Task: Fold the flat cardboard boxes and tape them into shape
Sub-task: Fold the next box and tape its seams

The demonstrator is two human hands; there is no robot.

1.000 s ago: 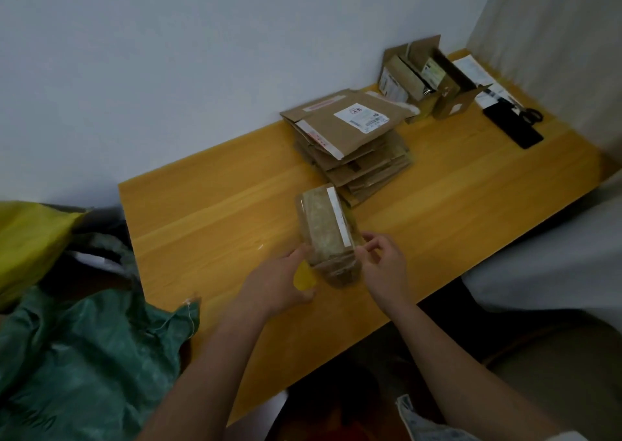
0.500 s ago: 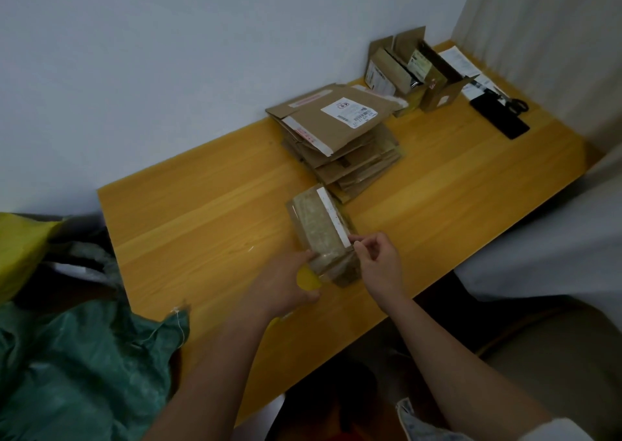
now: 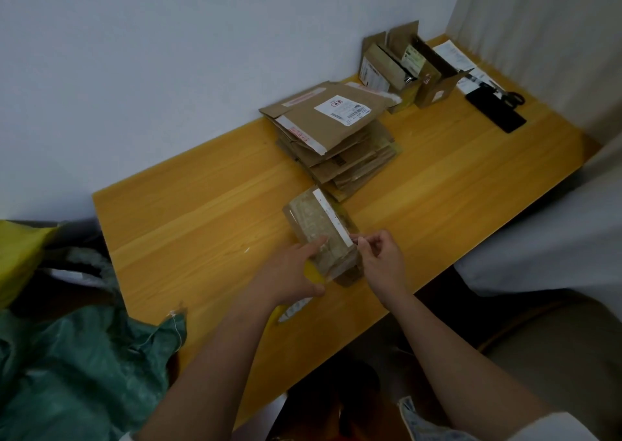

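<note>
While the small box (image 3: 319, 230) is steadied on the desk (image 3: 202, 205) by the left hand (image 3: 289, 272), whose fingers (image 3: 314, 245) are laid nearly straight against its near face, the fingers (image 3: 365, 242) of the right hand (image 3: 383, 262) are pinched together on the near end of a white strip (image 3: 331, 216) that runs along the box's right edge. Compared with a second ago, the box has been left in much the same place at the front middle of the desk, the left fingers have been brought up from beside it onto its face, and the right pinch has been held at the same corner; the strip looks barely lifted, so it is judged that the peeling or sealing of this edge is only just under way and the box is not yet closed. Something yellow (image 3: 313, 272) is partly hidden under the left hand, and what it is cannot be told. Just behind the box, a stack of flat cardboard boxes (image 3: 333, 131) is piled, still to be folded. Farther back by the wall, opened-up boxes (image 3: 407, 70) are stood, with papers (image 3: 457, 63), scissors (image 3: 511, 99) and a dark flat object (image 3: 498, 117) beside them. A green sack (image 3: 67, 356) is slumped at the desk's left end. Nothing is seen to block the hands, though the stack is close behind the working box.
</note>
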